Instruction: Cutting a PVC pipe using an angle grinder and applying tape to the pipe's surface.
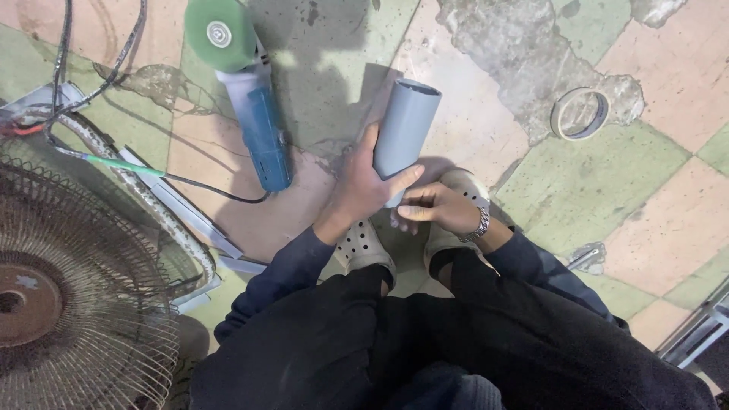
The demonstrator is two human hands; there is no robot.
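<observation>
My left hand (363, 184) grips a short grey plastic pipe (405, 125) around its lower part and holds it upright, open end up. At the pipe's bottom end my right hand (439, 208), with a metal watch on the wrist, has its fingers curled together and touching the rim; whether it pinches something small I cannot tell. Both hands hover above my feet in pale clogs (363, 244). I wear dark sleeves and dark trousers.
A blue angle grinder (250, 99) with a green disc lies on the tiled floor left of the pipe, its cable running left. A rusty fan grille (68, 296) fills the lower left. A roll of tape (580, 114) lies at the upper right. Metal strips (190, 216) lie beside the fan.
</observation>
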